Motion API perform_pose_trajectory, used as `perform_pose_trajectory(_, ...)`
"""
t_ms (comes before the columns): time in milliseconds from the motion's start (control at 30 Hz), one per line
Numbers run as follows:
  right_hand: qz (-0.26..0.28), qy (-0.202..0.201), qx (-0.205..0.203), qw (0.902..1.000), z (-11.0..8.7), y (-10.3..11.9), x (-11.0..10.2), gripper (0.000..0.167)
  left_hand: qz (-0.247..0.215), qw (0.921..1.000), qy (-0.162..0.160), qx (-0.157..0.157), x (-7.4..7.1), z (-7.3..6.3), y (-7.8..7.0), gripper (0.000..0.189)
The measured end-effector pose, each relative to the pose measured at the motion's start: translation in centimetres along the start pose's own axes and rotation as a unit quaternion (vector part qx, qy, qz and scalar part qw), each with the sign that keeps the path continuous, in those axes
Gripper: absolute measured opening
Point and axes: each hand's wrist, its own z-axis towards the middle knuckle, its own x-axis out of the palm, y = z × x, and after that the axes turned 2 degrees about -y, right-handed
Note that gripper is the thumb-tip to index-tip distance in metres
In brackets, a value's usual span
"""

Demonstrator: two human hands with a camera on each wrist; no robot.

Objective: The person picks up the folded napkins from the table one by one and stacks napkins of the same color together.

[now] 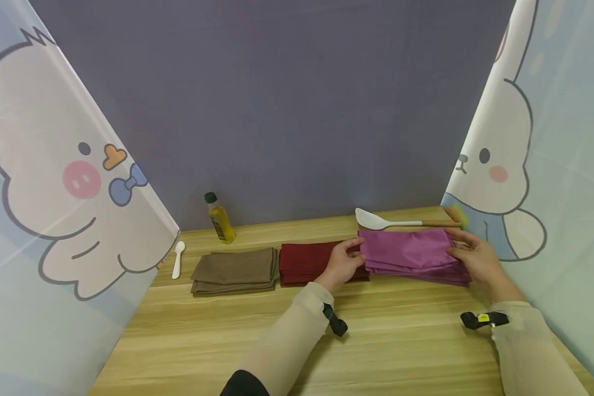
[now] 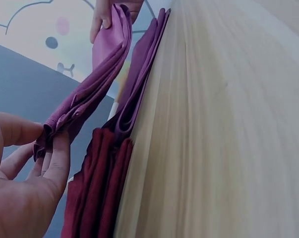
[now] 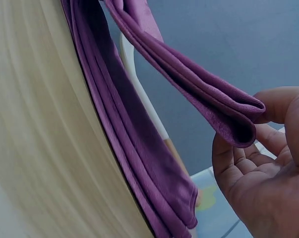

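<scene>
A folded purple cloth (image 1: 406, 247) is held up between my two hands at the right of the head view. My left hand (image 1: 340, 265) pinches its left end between thumb and fingers, over the right part of a folded dark red cloth (image 1: 307, 258). At the opposite end, my right hand (image 1: 477, 261) pinches the folded layers, as the right wrist view shows. Beneath it, another folded purple cloth (image 3: 124, 134) lies on the wooden table (image 1: 376, 341), with a gap between the two. The dark red cloth touches the lower purple one's left end.
Left of the red cloth lies a folded brown cloth (image 1: 235, 269). Behind it a small bottle of yellow oil (image 1: 221, 220) stands, and a white spoon (image 1: 178, 259) lies further left. A white spatula with a wooden handle (image 1: 401, 223) lies behind the purple cloths. Printed panels enclose the sides.
</scene>
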Motion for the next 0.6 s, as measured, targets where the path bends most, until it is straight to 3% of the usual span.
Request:
perform_pose_trajectory(200,-0.015,-0.009,0.02,0.9996,0.1,-0.4,-0.6,0.059,-0.023,0.9992,0.016,-0.027,0.9,-0.1,0.3,0.051)
perform_pose_trajectory(333,-0.018,-0.018,0.039,0.9989,0.0,-0.5,-0.8,0.059,-0.036,0.9981,0.044,-0.024,1.3,-0.1,0.4,0.056)
perform_pose_trajectory(533,-0.125,-0.048,0.035,0.9903,-0.3,-0.7,-0.7,0.056,-0.058,0.9942,0.086,-0.028,1.8,-0.3,0.7,0.064)
perform_pose_trajectory(600,-0.131,-0.057,0.038,0.989,-0.4,-0.8,-0.5,0.056,-0.063,0.993,0.096,-0.03,2.0,-0.4,0.8,0.065)
